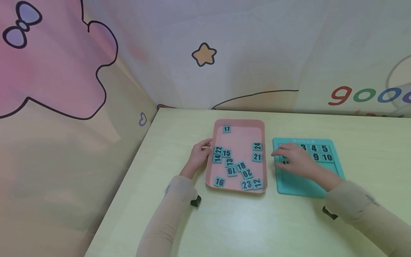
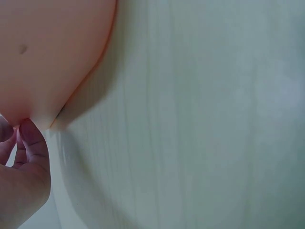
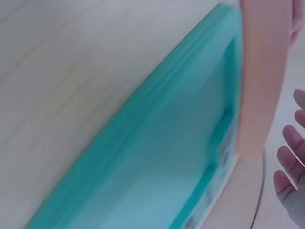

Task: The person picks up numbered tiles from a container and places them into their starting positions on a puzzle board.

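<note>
A pink tray lies on the table with several loose teal number tiles in it, among them a 17 tile and a 16 tile. At the tray's left side my left hand pinches the rim; in the left wrist view the thumb and fingers meet at its edge. My right hand hovers over the left part of a teal number board, fingers extended and apart, no tile seen in them. Tiles such as 5 and 10 sit in the board's upper rows. The hand hides some of them.
The pale wooden table meets a printed wall at the back and another at the left. A narrow strip of table separates tray and board. Dark wrist-worn pieces show below both sleeves.
</note>
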`<state>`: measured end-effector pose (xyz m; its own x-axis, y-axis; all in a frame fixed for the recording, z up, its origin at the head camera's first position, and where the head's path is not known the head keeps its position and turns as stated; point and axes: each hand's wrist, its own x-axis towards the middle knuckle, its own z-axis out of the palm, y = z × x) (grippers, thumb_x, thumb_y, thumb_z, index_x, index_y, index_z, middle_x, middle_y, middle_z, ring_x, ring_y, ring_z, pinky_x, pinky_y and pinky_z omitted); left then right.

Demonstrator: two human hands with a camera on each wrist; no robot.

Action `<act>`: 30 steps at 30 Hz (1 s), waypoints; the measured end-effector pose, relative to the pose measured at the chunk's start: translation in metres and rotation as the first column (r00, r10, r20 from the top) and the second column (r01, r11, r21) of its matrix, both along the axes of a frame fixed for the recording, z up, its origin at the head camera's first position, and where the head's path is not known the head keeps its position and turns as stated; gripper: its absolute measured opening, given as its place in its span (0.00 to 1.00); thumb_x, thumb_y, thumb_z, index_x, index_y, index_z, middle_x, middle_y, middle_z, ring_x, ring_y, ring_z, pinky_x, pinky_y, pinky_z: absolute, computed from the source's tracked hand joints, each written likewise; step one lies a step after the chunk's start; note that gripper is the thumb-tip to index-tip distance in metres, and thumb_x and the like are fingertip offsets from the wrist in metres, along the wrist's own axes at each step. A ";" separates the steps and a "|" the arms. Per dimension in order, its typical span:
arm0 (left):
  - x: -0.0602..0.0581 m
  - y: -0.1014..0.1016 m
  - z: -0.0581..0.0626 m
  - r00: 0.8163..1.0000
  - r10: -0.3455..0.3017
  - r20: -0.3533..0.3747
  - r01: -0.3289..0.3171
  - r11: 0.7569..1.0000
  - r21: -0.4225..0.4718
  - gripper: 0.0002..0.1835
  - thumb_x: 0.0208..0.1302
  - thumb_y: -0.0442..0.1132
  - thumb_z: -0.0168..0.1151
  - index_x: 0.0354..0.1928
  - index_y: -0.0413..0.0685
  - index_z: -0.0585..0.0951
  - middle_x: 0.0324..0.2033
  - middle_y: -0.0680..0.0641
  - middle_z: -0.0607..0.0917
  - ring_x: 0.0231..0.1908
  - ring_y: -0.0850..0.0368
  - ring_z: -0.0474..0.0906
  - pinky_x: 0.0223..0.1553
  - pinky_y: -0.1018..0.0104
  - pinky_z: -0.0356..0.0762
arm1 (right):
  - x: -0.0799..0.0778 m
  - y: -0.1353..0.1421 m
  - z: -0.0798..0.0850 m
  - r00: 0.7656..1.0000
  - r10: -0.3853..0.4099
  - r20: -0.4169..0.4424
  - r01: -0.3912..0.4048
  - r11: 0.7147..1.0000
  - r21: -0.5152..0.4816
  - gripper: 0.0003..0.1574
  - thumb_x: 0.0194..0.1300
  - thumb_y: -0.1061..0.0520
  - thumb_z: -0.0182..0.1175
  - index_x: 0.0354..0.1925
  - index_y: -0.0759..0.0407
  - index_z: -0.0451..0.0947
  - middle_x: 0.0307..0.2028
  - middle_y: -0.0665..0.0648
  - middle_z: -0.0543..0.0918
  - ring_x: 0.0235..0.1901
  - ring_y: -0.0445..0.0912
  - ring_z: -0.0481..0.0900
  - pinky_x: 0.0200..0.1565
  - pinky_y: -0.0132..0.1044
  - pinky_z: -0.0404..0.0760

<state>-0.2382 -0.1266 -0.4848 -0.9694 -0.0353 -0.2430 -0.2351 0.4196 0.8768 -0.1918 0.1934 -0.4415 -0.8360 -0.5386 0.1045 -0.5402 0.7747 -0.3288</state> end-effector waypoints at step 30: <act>-0.002 -0.002 -0.002 1.000 -0.015 0.003 0.015 1.000 -0.007 0.22 0.61 0.37 0.47 0.59 0.55 0.69 0.50 0.49 0.73 0.44 0.55 0.71 0.47 0.65 0.73 | 0.012 -0.070 -0.007 0.942 0.245 0.231 -0.304 0.915 0.266 0.22 0.41 0.48 0.67 0.39 0.49 0.79 0.34 0.45 0.81 0.39 0.44 0.71 0.59 0.58 0.52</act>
